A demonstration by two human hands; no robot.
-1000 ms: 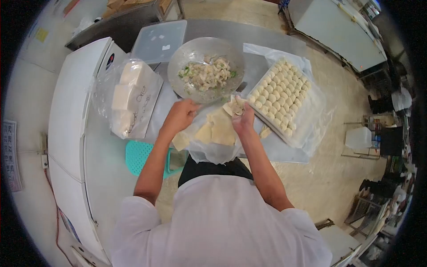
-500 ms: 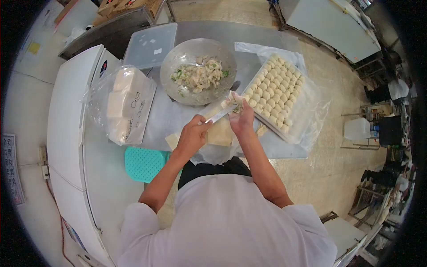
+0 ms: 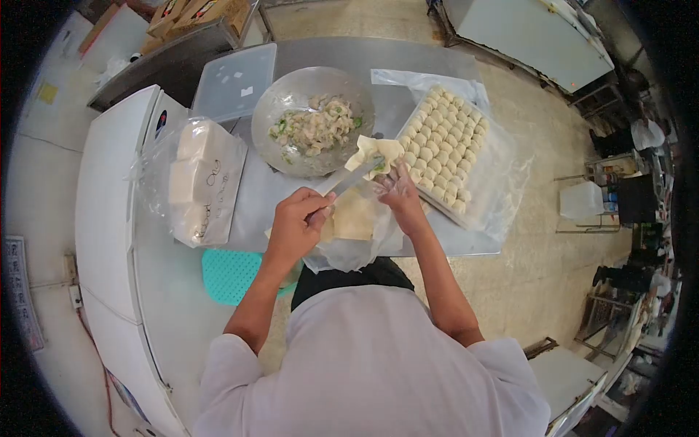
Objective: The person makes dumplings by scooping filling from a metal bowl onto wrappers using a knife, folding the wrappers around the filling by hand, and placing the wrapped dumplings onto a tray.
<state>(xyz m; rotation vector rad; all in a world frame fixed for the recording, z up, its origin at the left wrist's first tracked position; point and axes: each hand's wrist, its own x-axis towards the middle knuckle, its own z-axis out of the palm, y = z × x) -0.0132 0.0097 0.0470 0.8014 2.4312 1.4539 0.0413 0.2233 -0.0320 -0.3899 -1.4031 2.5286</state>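
My left hand (image 3: 297,218) is closed around the handle of a flat metal spatula (image 3: 357,175). Its blade points up and right, with the tip against a square of pale dough wrapper (image 3: 380,151). A bit of green-flecked filling (image 3: 378,164) shows on the wrapper by the tip. My right hand (image 3: 399,191) supports the wrapper from below, fingers partly hidden under it. Just beyond sits a wide metal bowl (image 3: 266,146) of chunky pale filling (image 3: 320,125). A stack of wrappers (image 3: 355,217) lies on plastic between my forearms.
To the right, a tray (image 3: 435,197) holds rows of round dumplings (image 3: 444,142) on plastic sheeting. Bagged white blocks (image 3: 193,178) stand at left, by a clear lid (image 3: 237,80). A turquoise stool (image 3: 230,275) is below the metal table's (image 3: 466,245) edge; a white fridge (image 3: 109,218) borders the left.
The wrapper, gathered in my right hand before, now lies more spread out at the fingertips. The spatula's tip has come onto it, and my left hand has shifted slightly left.
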